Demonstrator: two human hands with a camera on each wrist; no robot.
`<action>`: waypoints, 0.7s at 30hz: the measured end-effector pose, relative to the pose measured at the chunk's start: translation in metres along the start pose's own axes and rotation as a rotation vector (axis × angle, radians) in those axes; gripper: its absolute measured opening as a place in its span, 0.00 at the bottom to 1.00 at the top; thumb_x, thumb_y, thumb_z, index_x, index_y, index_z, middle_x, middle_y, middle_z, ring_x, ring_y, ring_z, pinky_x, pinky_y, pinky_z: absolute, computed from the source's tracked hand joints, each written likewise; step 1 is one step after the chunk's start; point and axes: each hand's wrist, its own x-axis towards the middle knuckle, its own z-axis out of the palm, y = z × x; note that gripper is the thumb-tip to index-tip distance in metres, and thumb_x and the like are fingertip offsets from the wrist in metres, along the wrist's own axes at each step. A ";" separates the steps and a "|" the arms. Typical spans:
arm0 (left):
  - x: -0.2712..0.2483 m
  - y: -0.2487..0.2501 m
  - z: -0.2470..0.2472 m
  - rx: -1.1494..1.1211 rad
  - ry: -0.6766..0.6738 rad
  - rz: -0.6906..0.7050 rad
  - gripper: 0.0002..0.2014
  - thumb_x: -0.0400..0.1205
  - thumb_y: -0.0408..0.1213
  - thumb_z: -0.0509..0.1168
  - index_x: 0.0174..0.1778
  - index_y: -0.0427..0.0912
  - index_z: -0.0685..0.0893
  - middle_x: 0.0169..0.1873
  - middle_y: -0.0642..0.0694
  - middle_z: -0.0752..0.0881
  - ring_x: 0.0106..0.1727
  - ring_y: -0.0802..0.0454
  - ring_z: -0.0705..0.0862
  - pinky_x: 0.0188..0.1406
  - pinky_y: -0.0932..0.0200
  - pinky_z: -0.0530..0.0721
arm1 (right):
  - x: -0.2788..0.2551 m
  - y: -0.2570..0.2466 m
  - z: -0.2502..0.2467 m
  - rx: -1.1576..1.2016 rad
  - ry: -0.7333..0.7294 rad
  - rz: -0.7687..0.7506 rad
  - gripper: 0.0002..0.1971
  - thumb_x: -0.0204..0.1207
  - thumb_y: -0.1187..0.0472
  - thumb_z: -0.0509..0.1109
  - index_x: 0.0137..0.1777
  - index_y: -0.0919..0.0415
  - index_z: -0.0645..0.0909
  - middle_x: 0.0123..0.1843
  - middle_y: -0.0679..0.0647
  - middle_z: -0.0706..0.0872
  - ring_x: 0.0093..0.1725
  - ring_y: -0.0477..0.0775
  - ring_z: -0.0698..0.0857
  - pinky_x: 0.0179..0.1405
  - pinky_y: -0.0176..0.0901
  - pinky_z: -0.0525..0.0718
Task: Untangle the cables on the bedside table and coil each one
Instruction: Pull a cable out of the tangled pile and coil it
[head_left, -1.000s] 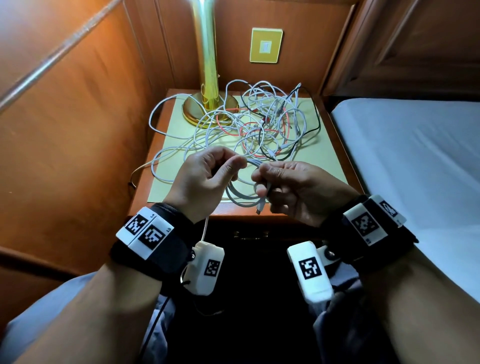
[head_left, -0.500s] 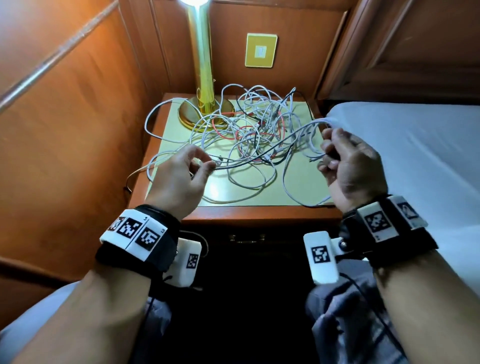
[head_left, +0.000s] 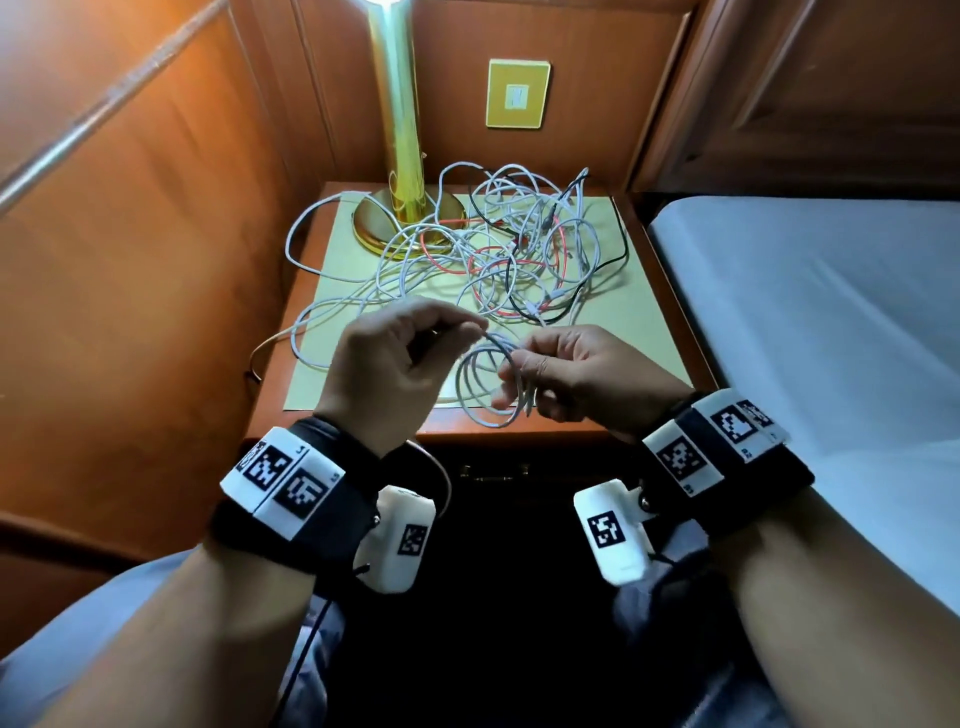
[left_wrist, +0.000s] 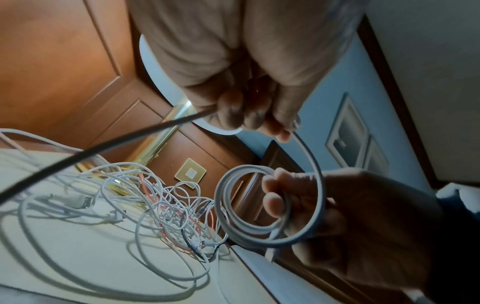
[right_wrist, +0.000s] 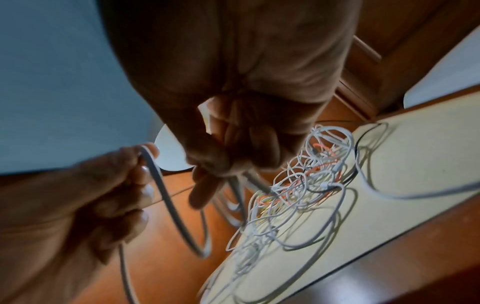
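Observation:
A tangle of white, red and black cables (head_left: 519, 260) covers the bedside table (head_left: 519, 434). My right hand (head_left: 514, 374) grips a small coil of white cable (head_left: 483, 389) above the table's front edge; in the left wrist view the coil (left_wrist: 233, 205) hangs from its curled fingers (left_wrist: 275, 201). Just left of it, my left hand (head_left: 467, 332) pinches the same cable's free run between thumb and fingertips (left_wrist: 259, 121). From that pinch the white cable (right_wrist: 161, 185) curves to the coil. The tangle (right_wrist: 306, 181) lies behind both hands.
A brass lamp (head_left: 402, 156) stands at the table's back left, with cable loops round its base. A wall switch plate (head_left: 517, 93) sits behind. Wood panels close in the left and back. A white bed (head_left: 831, 338) adjoins the table's right side.
Half a second ago my hands were wide apart with the cable stretched between them. They have come together at the front edge, and another loop lies in the coil.

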 end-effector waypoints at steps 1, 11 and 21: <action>0.000 -0.001 -0.001 -0.042 0.013 -0.060 0.03 0.82 0.33 0.72 0.49 0.40 0.92 0.38 0.47 0.91 0.38 0.62 0.88 0.44 0.63 0.86 | 0.000 -0.001 0.002 0.062 -0.029 0.027 0.10 0.87 0.64 0.62 0.45 0.64 0.80 0.41 0.63 0.91 0.22 0.48 0.72 0.19 0.34 0.67; 0.001 -0.006 -0.002 0.001 0.063 -0.139 0.08 0.79 0.39 0.74 0.41 0.37 0.90 0.31 0.50 0.90 0.31 0.58 0.88 0.36 0.64 0.84 | -0.003 -0.010 0.008 0.290 0.007 0.193 0.07 0.79 0.59 0.65 0.44 0.62 0.79 0.39 0.65 0.90 0.20 0.46 0.64 0.24 0.42 0.50; 0.000 -0.009 0.001 0.021 -0.065 -0.315 0.11 0.81 0.49 0.69 0.44 0.45 0.86 0.30 0.56 0.83 0.26 0.53 0.76 0.27 0.59 0.75 | -0.009 -0.016 0.007 0.340 -0.006 0.250 0.14 0.78 0.44 0.66 0.42 0.54 0.77 0.31 0.47 0.71 0.23 0.43 0.62 0.29 0.42 0.53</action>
